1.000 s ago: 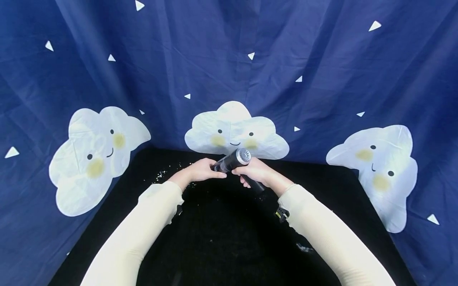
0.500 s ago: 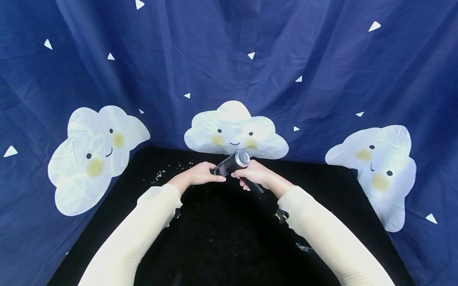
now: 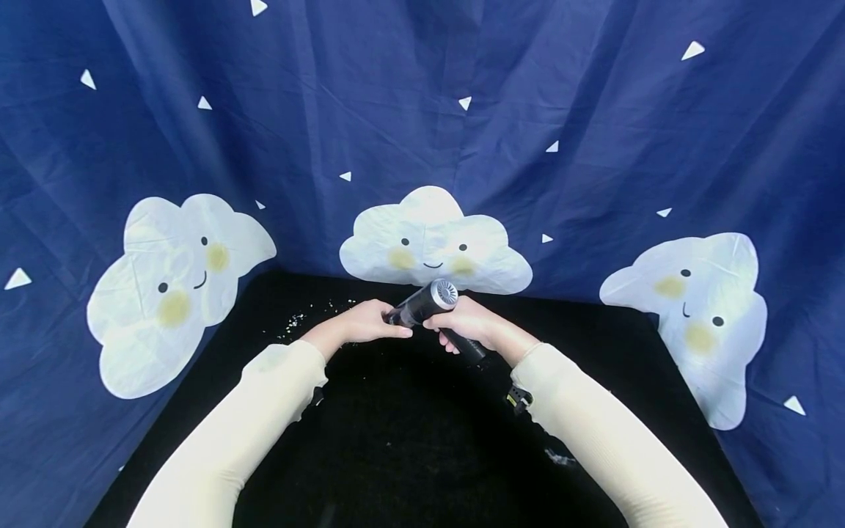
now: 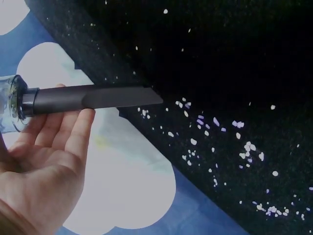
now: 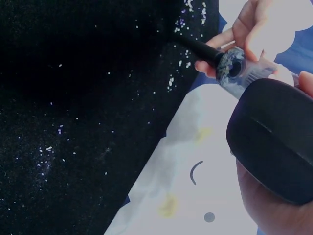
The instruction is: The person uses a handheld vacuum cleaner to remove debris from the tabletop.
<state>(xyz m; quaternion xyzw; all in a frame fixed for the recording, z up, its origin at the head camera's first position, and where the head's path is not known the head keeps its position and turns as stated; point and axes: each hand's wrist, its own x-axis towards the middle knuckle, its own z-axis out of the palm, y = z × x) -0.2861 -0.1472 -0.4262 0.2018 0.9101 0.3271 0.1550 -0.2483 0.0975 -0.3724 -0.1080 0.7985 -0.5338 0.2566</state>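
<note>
A black handheld vacuum (image 3: pixel 429 301) with a silver vented end is held in both hands above the dark surface. My right hand (image 3: pixel 470 320) grips its handle (image 3: pixel 466 346), which slants down to the right. At the other end my left hand (image 3: pixel 363 321) holds the front. In the left wrist view its fingers lie behind the dark slanted crevice nozzle (image 4: pixel 98 97) and touch it. The clear dust cup (image 5: pixel 244 81) has specks inside. Beyond the nozzle tip, small white and purplish bits (image 4: pixel 247 149) are scattered on the black cloth.
Black cloth (image 3: pixel 396 447) covers the surface, with more bits (image 5: pixel 46 149) spread over it. A small translucent scrap (image 3: pixel 560 458) lies beside my right forearm. A blue curtain (image 3: pixel 409 110) with white clouds encloses the back and sides.
The vacuum has dipped a little and shifted slightly left, both hands staying on it. My left forearm has swung a little to the left.
</note>
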